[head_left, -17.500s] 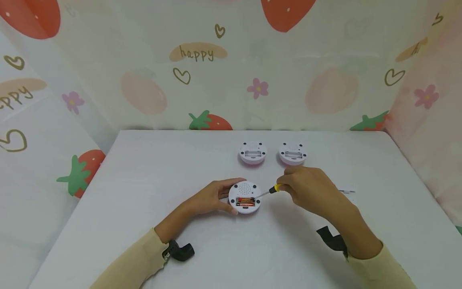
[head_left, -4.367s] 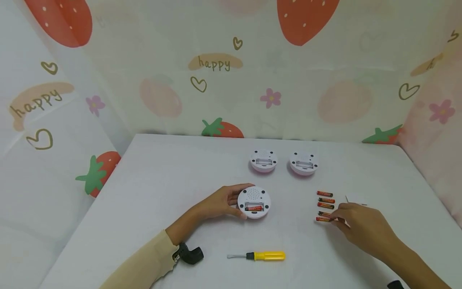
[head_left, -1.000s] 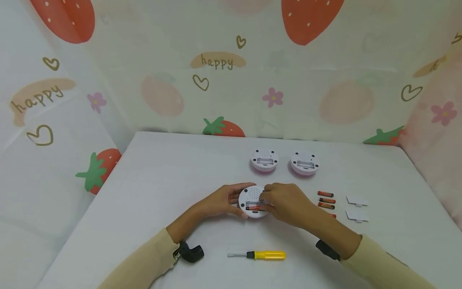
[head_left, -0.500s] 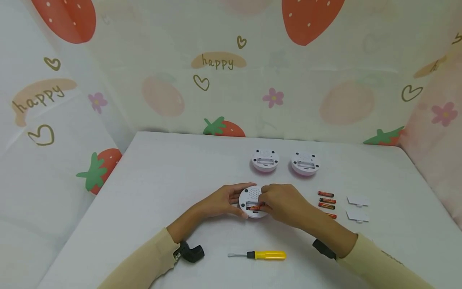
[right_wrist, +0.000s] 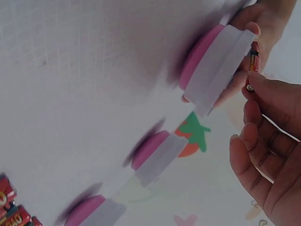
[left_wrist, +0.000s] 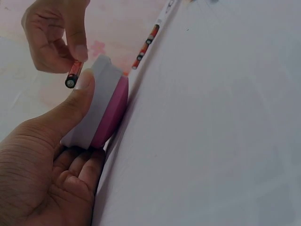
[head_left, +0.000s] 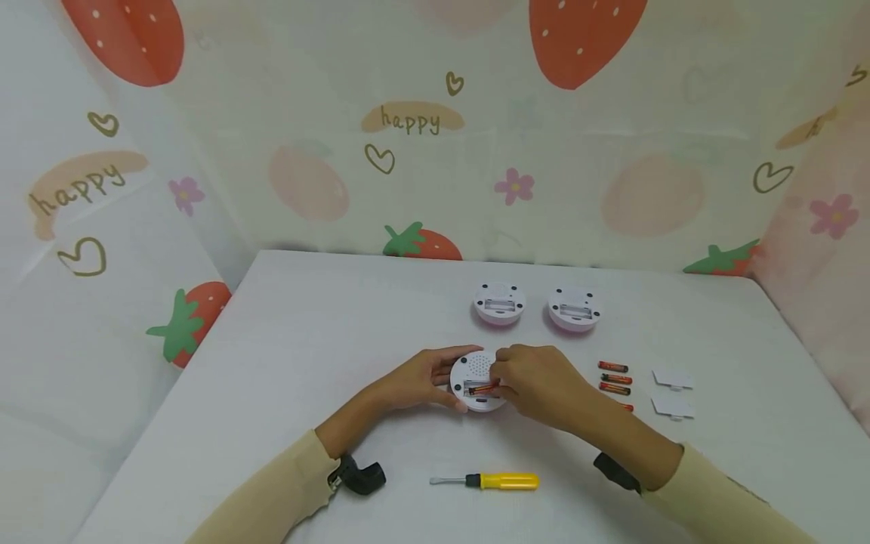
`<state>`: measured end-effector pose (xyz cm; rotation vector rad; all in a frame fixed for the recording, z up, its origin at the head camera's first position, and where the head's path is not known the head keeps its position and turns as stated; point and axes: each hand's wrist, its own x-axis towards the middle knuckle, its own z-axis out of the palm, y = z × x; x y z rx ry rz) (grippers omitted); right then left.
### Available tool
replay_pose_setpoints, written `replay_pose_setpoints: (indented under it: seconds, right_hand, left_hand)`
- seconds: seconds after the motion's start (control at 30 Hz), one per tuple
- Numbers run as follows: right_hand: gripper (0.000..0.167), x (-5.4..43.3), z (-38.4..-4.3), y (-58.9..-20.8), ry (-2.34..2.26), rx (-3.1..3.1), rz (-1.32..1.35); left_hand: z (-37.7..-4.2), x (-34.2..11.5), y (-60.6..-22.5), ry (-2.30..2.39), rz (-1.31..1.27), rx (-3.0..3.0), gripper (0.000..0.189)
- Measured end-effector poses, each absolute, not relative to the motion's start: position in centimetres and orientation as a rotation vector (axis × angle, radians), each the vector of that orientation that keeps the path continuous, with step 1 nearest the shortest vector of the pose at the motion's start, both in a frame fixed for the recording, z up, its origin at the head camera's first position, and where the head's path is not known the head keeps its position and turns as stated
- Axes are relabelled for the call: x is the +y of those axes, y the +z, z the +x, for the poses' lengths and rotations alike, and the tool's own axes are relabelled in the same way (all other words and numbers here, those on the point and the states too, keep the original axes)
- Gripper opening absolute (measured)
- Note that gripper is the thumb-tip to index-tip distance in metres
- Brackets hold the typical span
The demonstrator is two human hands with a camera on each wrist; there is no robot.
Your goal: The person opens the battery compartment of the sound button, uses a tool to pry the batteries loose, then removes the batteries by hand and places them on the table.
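Note:
My left hand (head_left: 414, 381) grips the rim of a round white device (head_left: 476, 366), thumb at the near edge and fingers behind. The device stands with its battery compartment and speaker holes up; its underside is pink (left_wrist: 112, 110). Between thumb and fingertips, my right hand (head_left: 540, 381) pinches a red-and-black battery (left_wrist: 74, 75) right over the compartment, one end pointing left. In the right wrist view, the battery (right_wrist: 254, 61) slants close above the white face, and the other right fingers hang loosely bent. The hand hides the compartment's right part in the head view.
Two similar devices (head_left: 499, 304) (head_left: 574, 310) with bare compartments stand at the back. Several loose batteries (head_left: 615, 378) lie in a column to the right, beside two white covers (head_left: 673, 379) (head_left: 673, 408). A yellow-handled screwdriver (head_left: 508, 481) lies in front.
Earlier my right hand held the screwdriver at the compartment; later it lay on the table while that hand reached the loose batteries. Now it holds a battery at the device, its tilt slightly changed.

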<state>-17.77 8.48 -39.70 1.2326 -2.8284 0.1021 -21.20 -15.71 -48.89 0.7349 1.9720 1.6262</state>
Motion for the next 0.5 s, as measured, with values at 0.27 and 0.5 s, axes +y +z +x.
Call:
replay_pose_setpoints:
  seconds: [0.27, 0.5]
  right_hand:
    - [0.015, 10.1, -16.8, -38.9, 0.085, -2.825, 1.168]
    - [0.017, 12.1, -15.9, -38.9, 0.138, -2.806, 1.108]
  left_hand:
    - [-21.2, -15.5, -48.9, 1.612, 0.708, 2.005, 0.091]
    - [-21.2, -15.4, -48.8, 1.595, 0.713, 2.029, 0.092]
